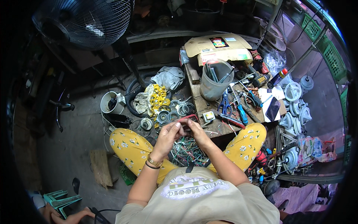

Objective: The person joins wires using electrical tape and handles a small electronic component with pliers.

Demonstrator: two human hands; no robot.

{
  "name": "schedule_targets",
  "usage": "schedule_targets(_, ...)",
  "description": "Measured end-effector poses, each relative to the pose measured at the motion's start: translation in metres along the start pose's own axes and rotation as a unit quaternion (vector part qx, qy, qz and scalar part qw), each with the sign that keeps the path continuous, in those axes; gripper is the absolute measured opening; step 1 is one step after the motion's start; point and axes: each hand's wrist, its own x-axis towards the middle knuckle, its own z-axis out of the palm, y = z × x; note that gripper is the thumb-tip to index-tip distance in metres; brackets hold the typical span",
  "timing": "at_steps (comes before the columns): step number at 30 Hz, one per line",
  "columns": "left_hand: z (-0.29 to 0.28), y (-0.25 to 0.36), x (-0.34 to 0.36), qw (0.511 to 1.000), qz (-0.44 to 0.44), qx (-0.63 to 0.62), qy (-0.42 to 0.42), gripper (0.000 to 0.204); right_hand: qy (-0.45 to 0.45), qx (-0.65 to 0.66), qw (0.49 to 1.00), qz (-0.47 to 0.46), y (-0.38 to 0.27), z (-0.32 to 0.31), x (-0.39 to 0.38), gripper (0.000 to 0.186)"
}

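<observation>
My left hand point(170, 135) and my right hand point(197, 134) meet in front of me, fingertips pinched close together. Between them is a thin red piece point(191, 117), wire-like, its exact kind too small to make out. Beneath the hands, between my knees, lies a tangle of coloured wires point(189, 151). Just beyond is a wooden worktable point(201, 106). On its near part rest a small white square part point(208, 117), blue-handled scissors point(225, 103) and a blue screwdriver point(242, 115).
A grey plastic bucket point(211, 89) holding strips, a cardboard box point(223, 46), a drill point(260, 80) and a dark phone point(273, 109) occupy the table. Pale fan motors point(294, 108) crowd the right. Left stand a fan point(85, 22) and a white pail point(113, 102). Another person's limbs point(71, 216) show lower left.
</observation>
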Motion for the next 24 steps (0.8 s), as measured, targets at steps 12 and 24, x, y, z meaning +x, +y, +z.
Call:
schedule_targets(12,-0.006,-0.002,-0.003,0.994,-0.046,-0.095,-0.038,0.034,-0.004,-0.184,0.963,-0.198,-0.053,0.001,-0.017,0.03)
schedule_targets(24,0.005,-0.003,-0.011,0.977,0.024,0.208,0.039,0.014,0.161,0.004,0.969,-0.189,-0.077,-0.018,-0.024,0.038)
